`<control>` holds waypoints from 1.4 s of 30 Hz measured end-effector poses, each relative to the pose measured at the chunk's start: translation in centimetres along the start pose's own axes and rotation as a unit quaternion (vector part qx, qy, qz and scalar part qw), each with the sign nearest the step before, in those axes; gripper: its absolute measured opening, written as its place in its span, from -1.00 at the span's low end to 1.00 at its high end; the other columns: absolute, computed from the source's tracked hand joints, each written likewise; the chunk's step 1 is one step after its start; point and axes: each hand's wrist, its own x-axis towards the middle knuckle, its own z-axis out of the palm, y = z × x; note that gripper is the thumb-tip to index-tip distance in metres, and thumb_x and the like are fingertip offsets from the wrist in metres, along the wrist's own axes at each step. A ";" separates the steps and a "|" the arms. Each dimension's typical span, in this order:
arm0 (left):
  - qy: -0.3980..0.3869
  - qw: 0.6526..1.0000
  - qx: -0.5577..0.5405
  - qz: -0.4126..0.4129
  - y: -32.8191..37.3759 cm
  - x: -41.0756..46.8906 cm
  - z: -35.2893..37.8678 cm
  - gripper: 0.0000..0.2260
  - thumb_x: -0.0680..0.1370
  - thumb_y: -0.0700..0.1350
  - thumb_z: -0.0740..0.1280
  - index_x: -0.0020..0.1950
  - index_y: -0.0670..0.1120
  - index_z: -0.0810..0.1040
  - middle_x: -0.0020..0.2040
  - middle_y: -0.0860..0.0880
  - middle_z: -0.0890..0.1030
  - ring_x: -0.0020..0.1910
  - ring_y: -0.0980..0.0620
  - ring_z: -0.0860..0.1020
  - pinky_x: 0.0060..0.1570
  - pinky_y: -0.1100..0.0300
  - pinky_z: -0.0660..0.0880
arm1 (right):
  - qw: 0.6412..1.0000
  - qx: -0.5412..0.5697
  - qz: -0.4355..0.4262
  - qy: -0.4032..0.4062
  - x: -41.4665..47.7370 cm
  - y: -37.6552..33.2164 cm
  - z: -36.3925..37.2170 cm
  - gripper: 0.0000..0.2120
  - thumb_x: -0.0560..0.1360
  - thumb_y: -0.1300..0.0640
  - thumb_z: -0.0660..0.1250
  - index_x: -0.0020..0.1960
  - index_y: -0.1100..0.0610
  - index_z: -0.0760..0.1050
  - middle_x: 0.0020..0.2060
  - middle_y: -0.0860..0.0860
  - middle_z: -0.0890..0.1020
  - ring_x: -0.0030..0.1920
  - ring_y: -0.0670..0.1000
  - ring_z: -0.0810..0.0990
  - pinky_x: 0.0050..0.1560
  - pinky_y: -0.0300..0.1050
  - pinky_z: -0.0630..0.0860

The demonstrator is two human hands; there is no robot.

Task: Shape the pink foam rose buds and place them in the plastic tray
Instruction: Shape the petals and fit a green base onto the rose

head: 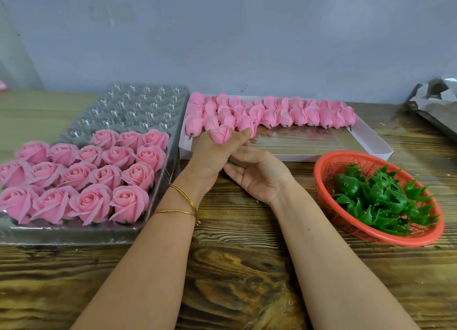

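1. L hand [210, 156]: grip closed round one pink bud [221, 134], fingers curled about it, bud top facing up. It's held just R of the tray [138, 104], above the worktop [235, 268] and clear of it, prob. so petals can be worked w/o squashing on the wood.
2. R hand [257, 175]: palm-up, touching the L hand from below, a bit further R of the tray. Fingers fairly straight, grip open, nothing seen in it. Looks set to steady the base or spread petals (my guess).
3. The tray's near rows hold finished roses [103, 176], upright, one per cup, so the open petals don't press flat. The far rows are bare cups. One row is part-filled, w/ free cups at its L end, the likely spot for this bud once shaped.
4. White box [296, 156]: just R of the tray; can't tell if they touch. Unshaped buds [296, 114] lie on their sides along its far edge, stubs toward the person, handy for picking one at a time.
5. Red basket [326, 178]: well R of the tray, nearer than the box, w/ green leafy bits [385, 198]. Prob. flower bases, kept on the R-hand side.
6. Stage: shaping underway. The held bud looks tight next to the tray roses, so not ready to seat.
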 end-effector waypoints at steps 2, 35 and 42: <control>0.014 1.000 0.001 0.008 -0.1 0.1 0.1 -0.82 0.45 -0.09 0.47 -0.22 -0.21 0.63 -0.24 -0.14 0.63 -0.18 -0.02 0.61 -0.05 0.07 0.56 | 1.000 -0.009 -0.013 0.010 0.0 0.0 0.2 -0.76 0.53 0.36 0.24 0.05 0.10 0.58 -0.15 0.02 0.65 -0.12 -0.04 0.63 0.03 -0.20 0.60; 0.020 0.950 0.288 0.116 -0.7 0.6 1.1 -0.74 0.53 -0.26 0.28 -0.28 0.06 0.48 -0.43 0.16 0.51 -0.37 0.48 0.46 -0.37 0.58 0.35 | 0.873 -0.345 -0.319 0.132 1.5 -0.9 2.0 -0.77 0.58 0.20 0.33 -0.24 0.13 0.63 -0.34 -0.08 0.66 -0.25 -0.22 0.60 -0.08 -0.40 0.50; 0.067 0.945 0.287 0.141 -1.2 0.9 0.9 -0.66 0.53 -0.27 0.32 -0.33 0.11 0.43 -0.36 0.19 0.48 -0.35 0.40 0.47 -0.38 0.58 0.35 | 0.860 -0.398 -0.297 0.120 2.2 -0.3 2.2 -0.68 0.55 0.14 0.38 -0.38 0.05 0.59 -0.37 0.18 0.64 -0.23 0.13 0.64 -0.01 0.01 0.55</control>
